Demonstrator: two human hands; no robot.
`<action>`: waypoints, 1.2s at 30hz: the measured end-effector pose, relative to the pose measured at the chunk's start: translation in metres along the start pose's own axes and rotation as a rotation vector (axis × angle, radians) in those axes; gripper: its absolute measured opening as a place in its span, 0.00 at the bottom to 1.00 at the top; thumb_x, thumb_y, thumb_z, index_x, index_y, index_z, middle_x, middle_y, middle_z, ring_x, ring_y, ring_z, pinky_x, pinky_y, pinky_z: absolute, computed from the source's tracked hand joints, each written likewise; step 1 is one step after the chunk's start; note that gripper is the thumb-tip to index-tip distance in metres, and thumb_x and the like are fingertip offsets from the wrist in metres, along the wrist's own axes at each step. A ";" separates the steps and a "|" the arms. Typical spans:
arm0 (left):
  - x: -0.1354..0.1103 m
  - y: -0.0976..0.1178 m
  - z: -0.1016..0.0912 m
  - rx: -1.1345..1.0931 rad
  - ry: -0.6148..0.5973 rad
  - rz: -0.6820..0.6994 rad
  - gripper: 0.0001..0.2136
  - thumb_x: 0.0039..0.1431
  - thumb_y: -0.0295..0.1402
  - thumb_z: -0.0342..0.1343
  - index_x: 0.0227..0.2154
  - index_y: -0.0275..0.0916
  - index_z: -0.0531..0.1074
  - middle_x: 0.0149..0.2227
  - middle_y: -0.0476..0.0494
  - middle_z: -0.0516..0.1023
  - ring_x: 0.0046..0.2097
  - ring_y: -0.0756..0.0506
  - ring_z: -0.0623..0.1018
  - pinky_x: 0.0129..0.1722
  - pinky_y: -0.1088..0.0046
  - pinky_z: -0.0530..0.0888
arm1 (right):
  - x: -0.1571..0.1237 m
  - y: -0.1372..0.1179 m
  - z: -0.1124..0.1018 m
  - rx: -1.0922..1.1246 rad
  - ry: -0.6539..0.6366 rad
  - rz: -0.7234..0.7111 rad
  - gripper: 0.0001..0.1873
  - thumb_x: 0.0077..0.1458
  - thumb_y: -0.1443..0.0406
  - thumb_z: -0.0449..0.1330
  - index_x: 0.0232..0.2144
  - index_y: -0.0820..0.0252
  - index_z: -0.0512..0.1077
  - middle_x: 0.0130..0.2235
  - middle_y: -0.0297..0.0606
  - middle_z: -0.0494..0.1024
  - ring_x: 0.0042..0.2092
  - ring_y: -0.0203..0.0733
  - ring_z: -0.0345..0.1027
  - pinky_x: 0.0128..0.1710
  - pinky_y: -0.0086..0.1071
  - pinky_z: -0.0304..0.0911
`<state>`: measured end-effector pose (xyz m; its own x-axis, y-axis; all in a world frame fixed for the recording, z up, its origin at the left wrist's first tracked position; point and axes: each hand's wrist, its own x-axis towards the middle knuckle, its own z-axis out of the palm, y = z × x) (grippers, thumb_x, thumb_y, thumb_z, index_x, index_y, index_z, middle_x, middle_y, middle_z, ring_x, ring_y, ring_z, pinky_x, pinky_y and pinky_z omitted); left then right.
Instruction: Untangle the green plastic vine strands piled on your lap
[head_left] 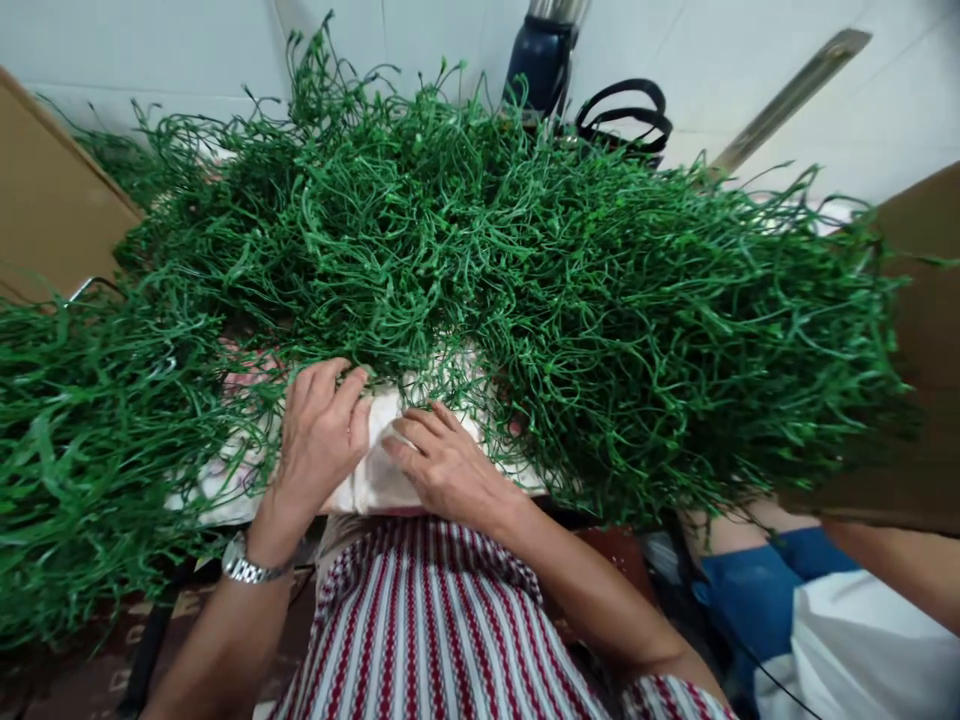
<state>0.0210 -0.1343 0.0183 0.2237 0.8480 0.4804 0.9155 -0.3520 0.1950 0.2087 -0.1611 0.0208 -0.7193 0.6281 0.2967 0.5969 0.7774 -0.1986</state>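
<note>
A big heap of thin green sprigs (420, 220), which look like artificial plant stems, spreads over the table in front of me. At the near edge of the heap, my left hand (324, 425) has its fingers curled together; a small pale green bit shows at the fingertips, too small to name. Beside it, my right hand (442, 460) rests low over a whitish cloth (382, 480), fingers loosely bent and apart, with nothing visible in them. Loose sprigs lie on the cloth just beyond both hands. A metal watch (251, 565) is on my left wrist.
Cardboard boxes stand at the left (60, 200) and right (926, 350). Behind the heap are a dark blue bottle (538, 65) and black straps (626, 110) against a tiled wall. At the lower right, another person's arm (892, 565) and blue clothing show.
</note>
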 end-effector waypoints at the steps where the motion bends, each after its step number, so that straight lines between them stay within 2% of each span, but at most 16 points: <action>1: 0.000 -0.006 0.000 0.022 0.005 -0.026 0.16 0.56 0.31 0.48 0.46 0.36 0.70 0.46 0.34 0.70 0.50 0.37 0.67 0.49 0.58 0.65 | -0.004 -0.001 -0.004 0.002 -0.018 0.003 0.13 0.59 0.68 0.51 0.46 0.62 0.68 0.48 0.42 0.71 0.53 0.45 0.59 0.58 0.48 0.51; 3: 0.000 -0.016 -0.002 0.028 0.023 -0.075 0.15 0.56 0.32 0.47 0.45 0.35 0.71 0.45 0.34 0.70 0.49 0.37 0.67 0.49 0.58 0.65 | -0.013 -0.003 -0.014 0.002 -0.015 0.010 0.13 0.59 0.69 0.51 0.46 0.60 0.68 0.48 0.41 0.72 0.53 0.44 0.59 0.58 0.47 0.52; 5: -0.001 -0.021 -0.003 -0.001 0.034 -0.090 0.14 0.57 0.32 0.47 0.44 0.35 0.71 0.43 0.35 0.71 0.49 0.38 0.68 0.49 0.58 0.65 | -0.021 0.000 -0.026 -0.010 0.058 0.043 0.14 0.58 0.71 0.51 0.46 0.61 0.68 0.47 0.42 0.72 0.51 0.43 0.61 0.55 0.44 0.57; 7: -0.002 -0.021 -0.004 -0.026 0.041 -0.074 0.13 0.57 0.31 0.47 0.43 0.36 0.71 0.43 0.36 0.72 0.48 0.39 0.69 0.49 0.59 0.65 | -0.024 0.006 -0.036 -0.035 0.163 0.125 0.13 0.58 0.70 0.51 0.45 0.63 0.68 0.44 0.43 0.73 0.47 0.42 0.63 0.49 0.39 0.62; 9: -0.002 -0.017 -0.005 -0.028 0.053 -0.056 0.13 0.56 0.31 0.48 0.43 0.36 0.71 0.42 0.37 0.73 0.48 0.39 0.69 0.49 0.60 0.65 | -0.022 0.015 -0.040 -0.078 0.198 0.258 0.17 0.57 0.66 0.53 0.49 0.66 0.66 0.43 0.46 0.72 0.44 0.44 0.63 0.45 0.38 0.64; 13: 0.001 -0.006 -0.007 -0.024 0.080 -0.042 0.14 0.55 0.31 0.49 0.44 0.36 0.70 0.43 0.38 0.73 0.48 0.40 0.69 0.49 0.61 0.65 | -0.005 0.028 -0.028 -0.160 0.009 0.436 0.36 0.49 0.58 0.62 0.57 0.66 0.57 0.55 0.55 0.62 0.51 0.55 0.58 0.47 0.46 0.62; 14: 0.001 -0.004 -0.008 -0.023 0.085 -0.037 0.14 0.55 0.31 0.49 0.45 0.37 0.70 0.44 0.38 0.72 0.48 0.40 0.69 0.49 0.61 0.65 | -0.001 0.030 -0.022 -0.171 -0.037 0.445 0.36 0.49 0.58 0.62 0.57 0.64 0.57 0.56 0.55 0.60 0.50 0.56 0.58 0.45 0.46 0.63; 15: 0.002 -0.002 -0.008 -0.020 0.088 -0.029 0.15 0.55 0.30 0.49 0.45 0.37 0.70 0.44 0.38 0.72 0.48 0.39 0.69 0.49 0.60 0.65 | 0.003 0.030 -0.017 -0.182 -0.074 0.443 0.31 0.50 0.60 0.62 0.55 0.63 0.60 0.56 0.54 0.61 0.49 0.55 0.59 0.43 0.45 0.63; 18: 0.002 -0.002 -0.007 -0.001 0.091 -0.006 0.16 0.55 0.30 0.50 0.47 0.38 0.70 0.46 0.37 0.71 0.49 0.39 0.68 0.50 0.59 0.64 | 0.008 0.029 -0.006 -0.215 -0.125 0.411 0.12 0.54 0.70 0.54 0.42 0.62 0.69 0.45 0.49 0.68 0.43 0.50 0.61 0.38 0.39 0.64; 20: 0.002 -0.005 -0.005 0.017 0.081 -0.019 0.16 0.55 0.31 0.50 0.47 0.37 0.69 0.47 0.37 0.71 0.49 0.39 0.68 0.50 0.59 0.64 | 0.006 0.030 -0.007 -0.217 -0.111 0.373 0.10 0.54 0.73 0.51 0.35 0.63 0.71 0.39 0.47 0.70 0.40 0.47 0.61 0.38 0.38 0.63; 22: 0.003 -0.009 -0.004 0.033 0.065 -0.060 0.17 0.55 0.31 0.49 0.48 0.36 0.69 0.47 0.36 0.70 0.49 0.38 0.68 0.49 0.59 0.64 | 0.001 0.033 -0.015 -0.171 -0.038 0.329 0.10 0.53 0.75 0.51 0.34 0.63 0.71 0.38 0.45 0.71 0.40 0.45 0.62 0.41 0.38 0.63; 24: 0.005 -0.013 -0.002 0.046 0.046 -0.105 0.18 0.55 0.32 0.49 0.49 0.35 0.68 0.47 0.35 0.70 0.49 0.37 0.67 0.49 0.59 0.65 | -0.004 0.039 -0.029 -0.085 0.090 0.300 0.11 0.52 0.76 0.50 0.34 0.64 0.71 0.40 0.44 0.72 0.42 0.43 0.64 0.44 0.36 0.64; 28: 0.006 -0.016 -0.001 0.052 0.021 -0.159 0.19 0.55 0.34 0.49 0.50 0.36 0.68 0.45 0.34 0.71 0.49 0.36 0.67 0.48 0.57 0.64 | -0.010 0.051 -0.065 0.107 0.329 0.347 0.13 0.50 0.75 0.52 0.35 0.61 0.72 0.43 0.40 0.74 0.44 0.38 0.69 0.44 0.32 0.66; 32: 0.004 -0.020 0.001 0.035 0.047 -0.189 0.18 0.55 0.35 0.49 0.48 0.36 0.69 0.44 0.34 0.72 0.48 0.36 0.68 0.48 0.57 0.64 | -0.012 0.059 -0.092 0.158 0.430 0.381 0.10 0.49 0.73 0.56 0.34 0.59 0.73 0.42 0.38 0.75 0.43 0.39 0.71 0.44 0.33 0.67; 36: 0.000 -0.028 0.005 0.081 0.086 -0.212 0.17 0.55 0.36 0.49 0.45 0.36 0.71 0.42 0.34 0.75 0.46 0.35 0.70 0.46 0.57 0.65 | -0.016 0.064 -0.105 0.032 0.486 0.387 0.09 0.50 0.73 0.55 0.33 0.59 0.74 0.43 0.38 0.76 0.42 0.38 0.72 0.43 0.31 0.68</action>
<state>-0.0026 -0.1222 0.0090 -0.0026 0.8617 0.5075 0.9636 -0.1335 0.2316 0.2953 -0.1251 0.1016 -0.2043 0.7830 0.5875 0.7658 0.5017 -0.4023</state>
